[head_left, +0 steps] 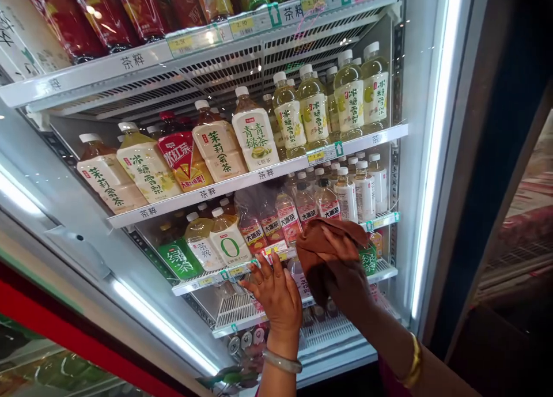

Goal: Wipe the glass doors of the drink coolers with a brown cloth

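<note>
A brown cloth [317, 256] is bunched under my right hand [345, 264], its fingers pressed over it at the front edge of the third shelf [375, 223]. The cloth hangs down below that edge and hides part of the bottles behind. My left hand [276, 296], with a pale bangle at the wrist, is raised with its fingers spread at the same shelf's price-label strip, holding nothing. Bottles with red-and-white labels [288, 218] stand just behind the two hands, beside a bottle marked with a green 0 [228, 241].
Large tea bottles [254, 132] line the shelf above [233, 185], and red bottles [97, 22] fill the top one. Lower wire shelves [237, 313] hold more drinks. Lit side frames [436, 155] border the cooler; a red edge [64, 328] crosses the lower left.
</note>
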Tool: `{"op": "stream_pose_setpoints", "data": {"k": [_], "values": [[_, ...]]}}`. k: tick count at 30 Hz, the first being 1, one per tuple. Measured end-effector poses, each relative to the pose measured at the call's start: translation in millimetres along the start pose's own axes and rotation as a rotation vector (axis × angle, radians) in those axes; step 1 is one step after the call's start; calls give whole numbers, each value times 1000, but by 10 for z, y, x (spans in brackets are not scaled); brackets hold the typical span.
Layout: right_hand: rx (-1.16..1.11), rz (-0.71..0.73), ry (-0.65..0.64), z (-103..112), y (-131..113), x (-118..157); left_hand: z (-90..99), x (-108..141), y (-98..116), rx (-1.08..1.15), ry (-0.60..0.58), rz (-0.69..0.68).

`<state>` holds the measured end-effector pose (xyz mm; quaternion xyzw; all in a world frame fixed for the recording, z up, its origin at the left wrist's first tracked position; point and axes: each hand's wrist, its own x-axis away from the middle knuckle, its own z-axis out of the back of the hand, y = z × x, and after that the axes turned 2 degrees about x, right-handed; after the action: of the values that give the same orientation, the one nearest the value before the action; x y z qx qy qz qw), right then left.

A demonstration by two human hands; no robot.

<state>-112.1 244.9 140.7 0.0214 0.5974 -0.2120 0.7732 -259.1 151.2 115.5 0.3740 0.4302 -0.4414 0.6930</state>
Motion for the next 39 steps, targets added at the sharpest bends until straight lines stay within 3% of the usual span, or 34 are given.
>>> {"op": "stream_pose_setpoints", "data": {"k": [2, 4, 7, 9, 13, 16, 18, 22, 26, 29, 31, 34, 36, 39], "values": [[-49, 23, -64, -53, -201, -116, 23, -69, -39, 24, 23, -35], [-97, 95, -106, -120, -336, -56, 50, -92, -100, 47, 35, -62], [-111, 197, -68, -167, -327, 158, 110, -103, -206, 46, -19, -99], [-82, 186, -19, -144, -242, 174, 162, -181, -263, 34, -34, -122], [-100, 102, 49, -87, -236, -329, 272, -637, -341, 47, 92, -201], [-94, 42, 151, -165, -477, -822, 339, -1032, -402, 49, 143, -232], [-100, 77, 152, -253, -681, -964, 369, -1177, -450, 53, 155, -235], [-67, 225, 78, -350, -850, -725, 379, -1149, -536, 38, 170, -237], [-76, 308, 33, -269, -634, -510, 355, -1024, -566, 9, 189, -268], [-113, 237, 106, -211, -556, -750, 344, -1008, -541, 2, 188, -291], [-133, 145, 161, -226, -644, -981, 364, -1026, -524, 21, 185, -283], [-119, 120, 122, -321, -870, -1120, 473, -1091, -550, 99, 192, -284], [-117, 219, 71, -398, -962, -999, 587, -1161, -618, 108, 198, -281], [-140, 371, -5, -456, -913, -678, 730, -1267, -771, 40, 157, -218]]}}
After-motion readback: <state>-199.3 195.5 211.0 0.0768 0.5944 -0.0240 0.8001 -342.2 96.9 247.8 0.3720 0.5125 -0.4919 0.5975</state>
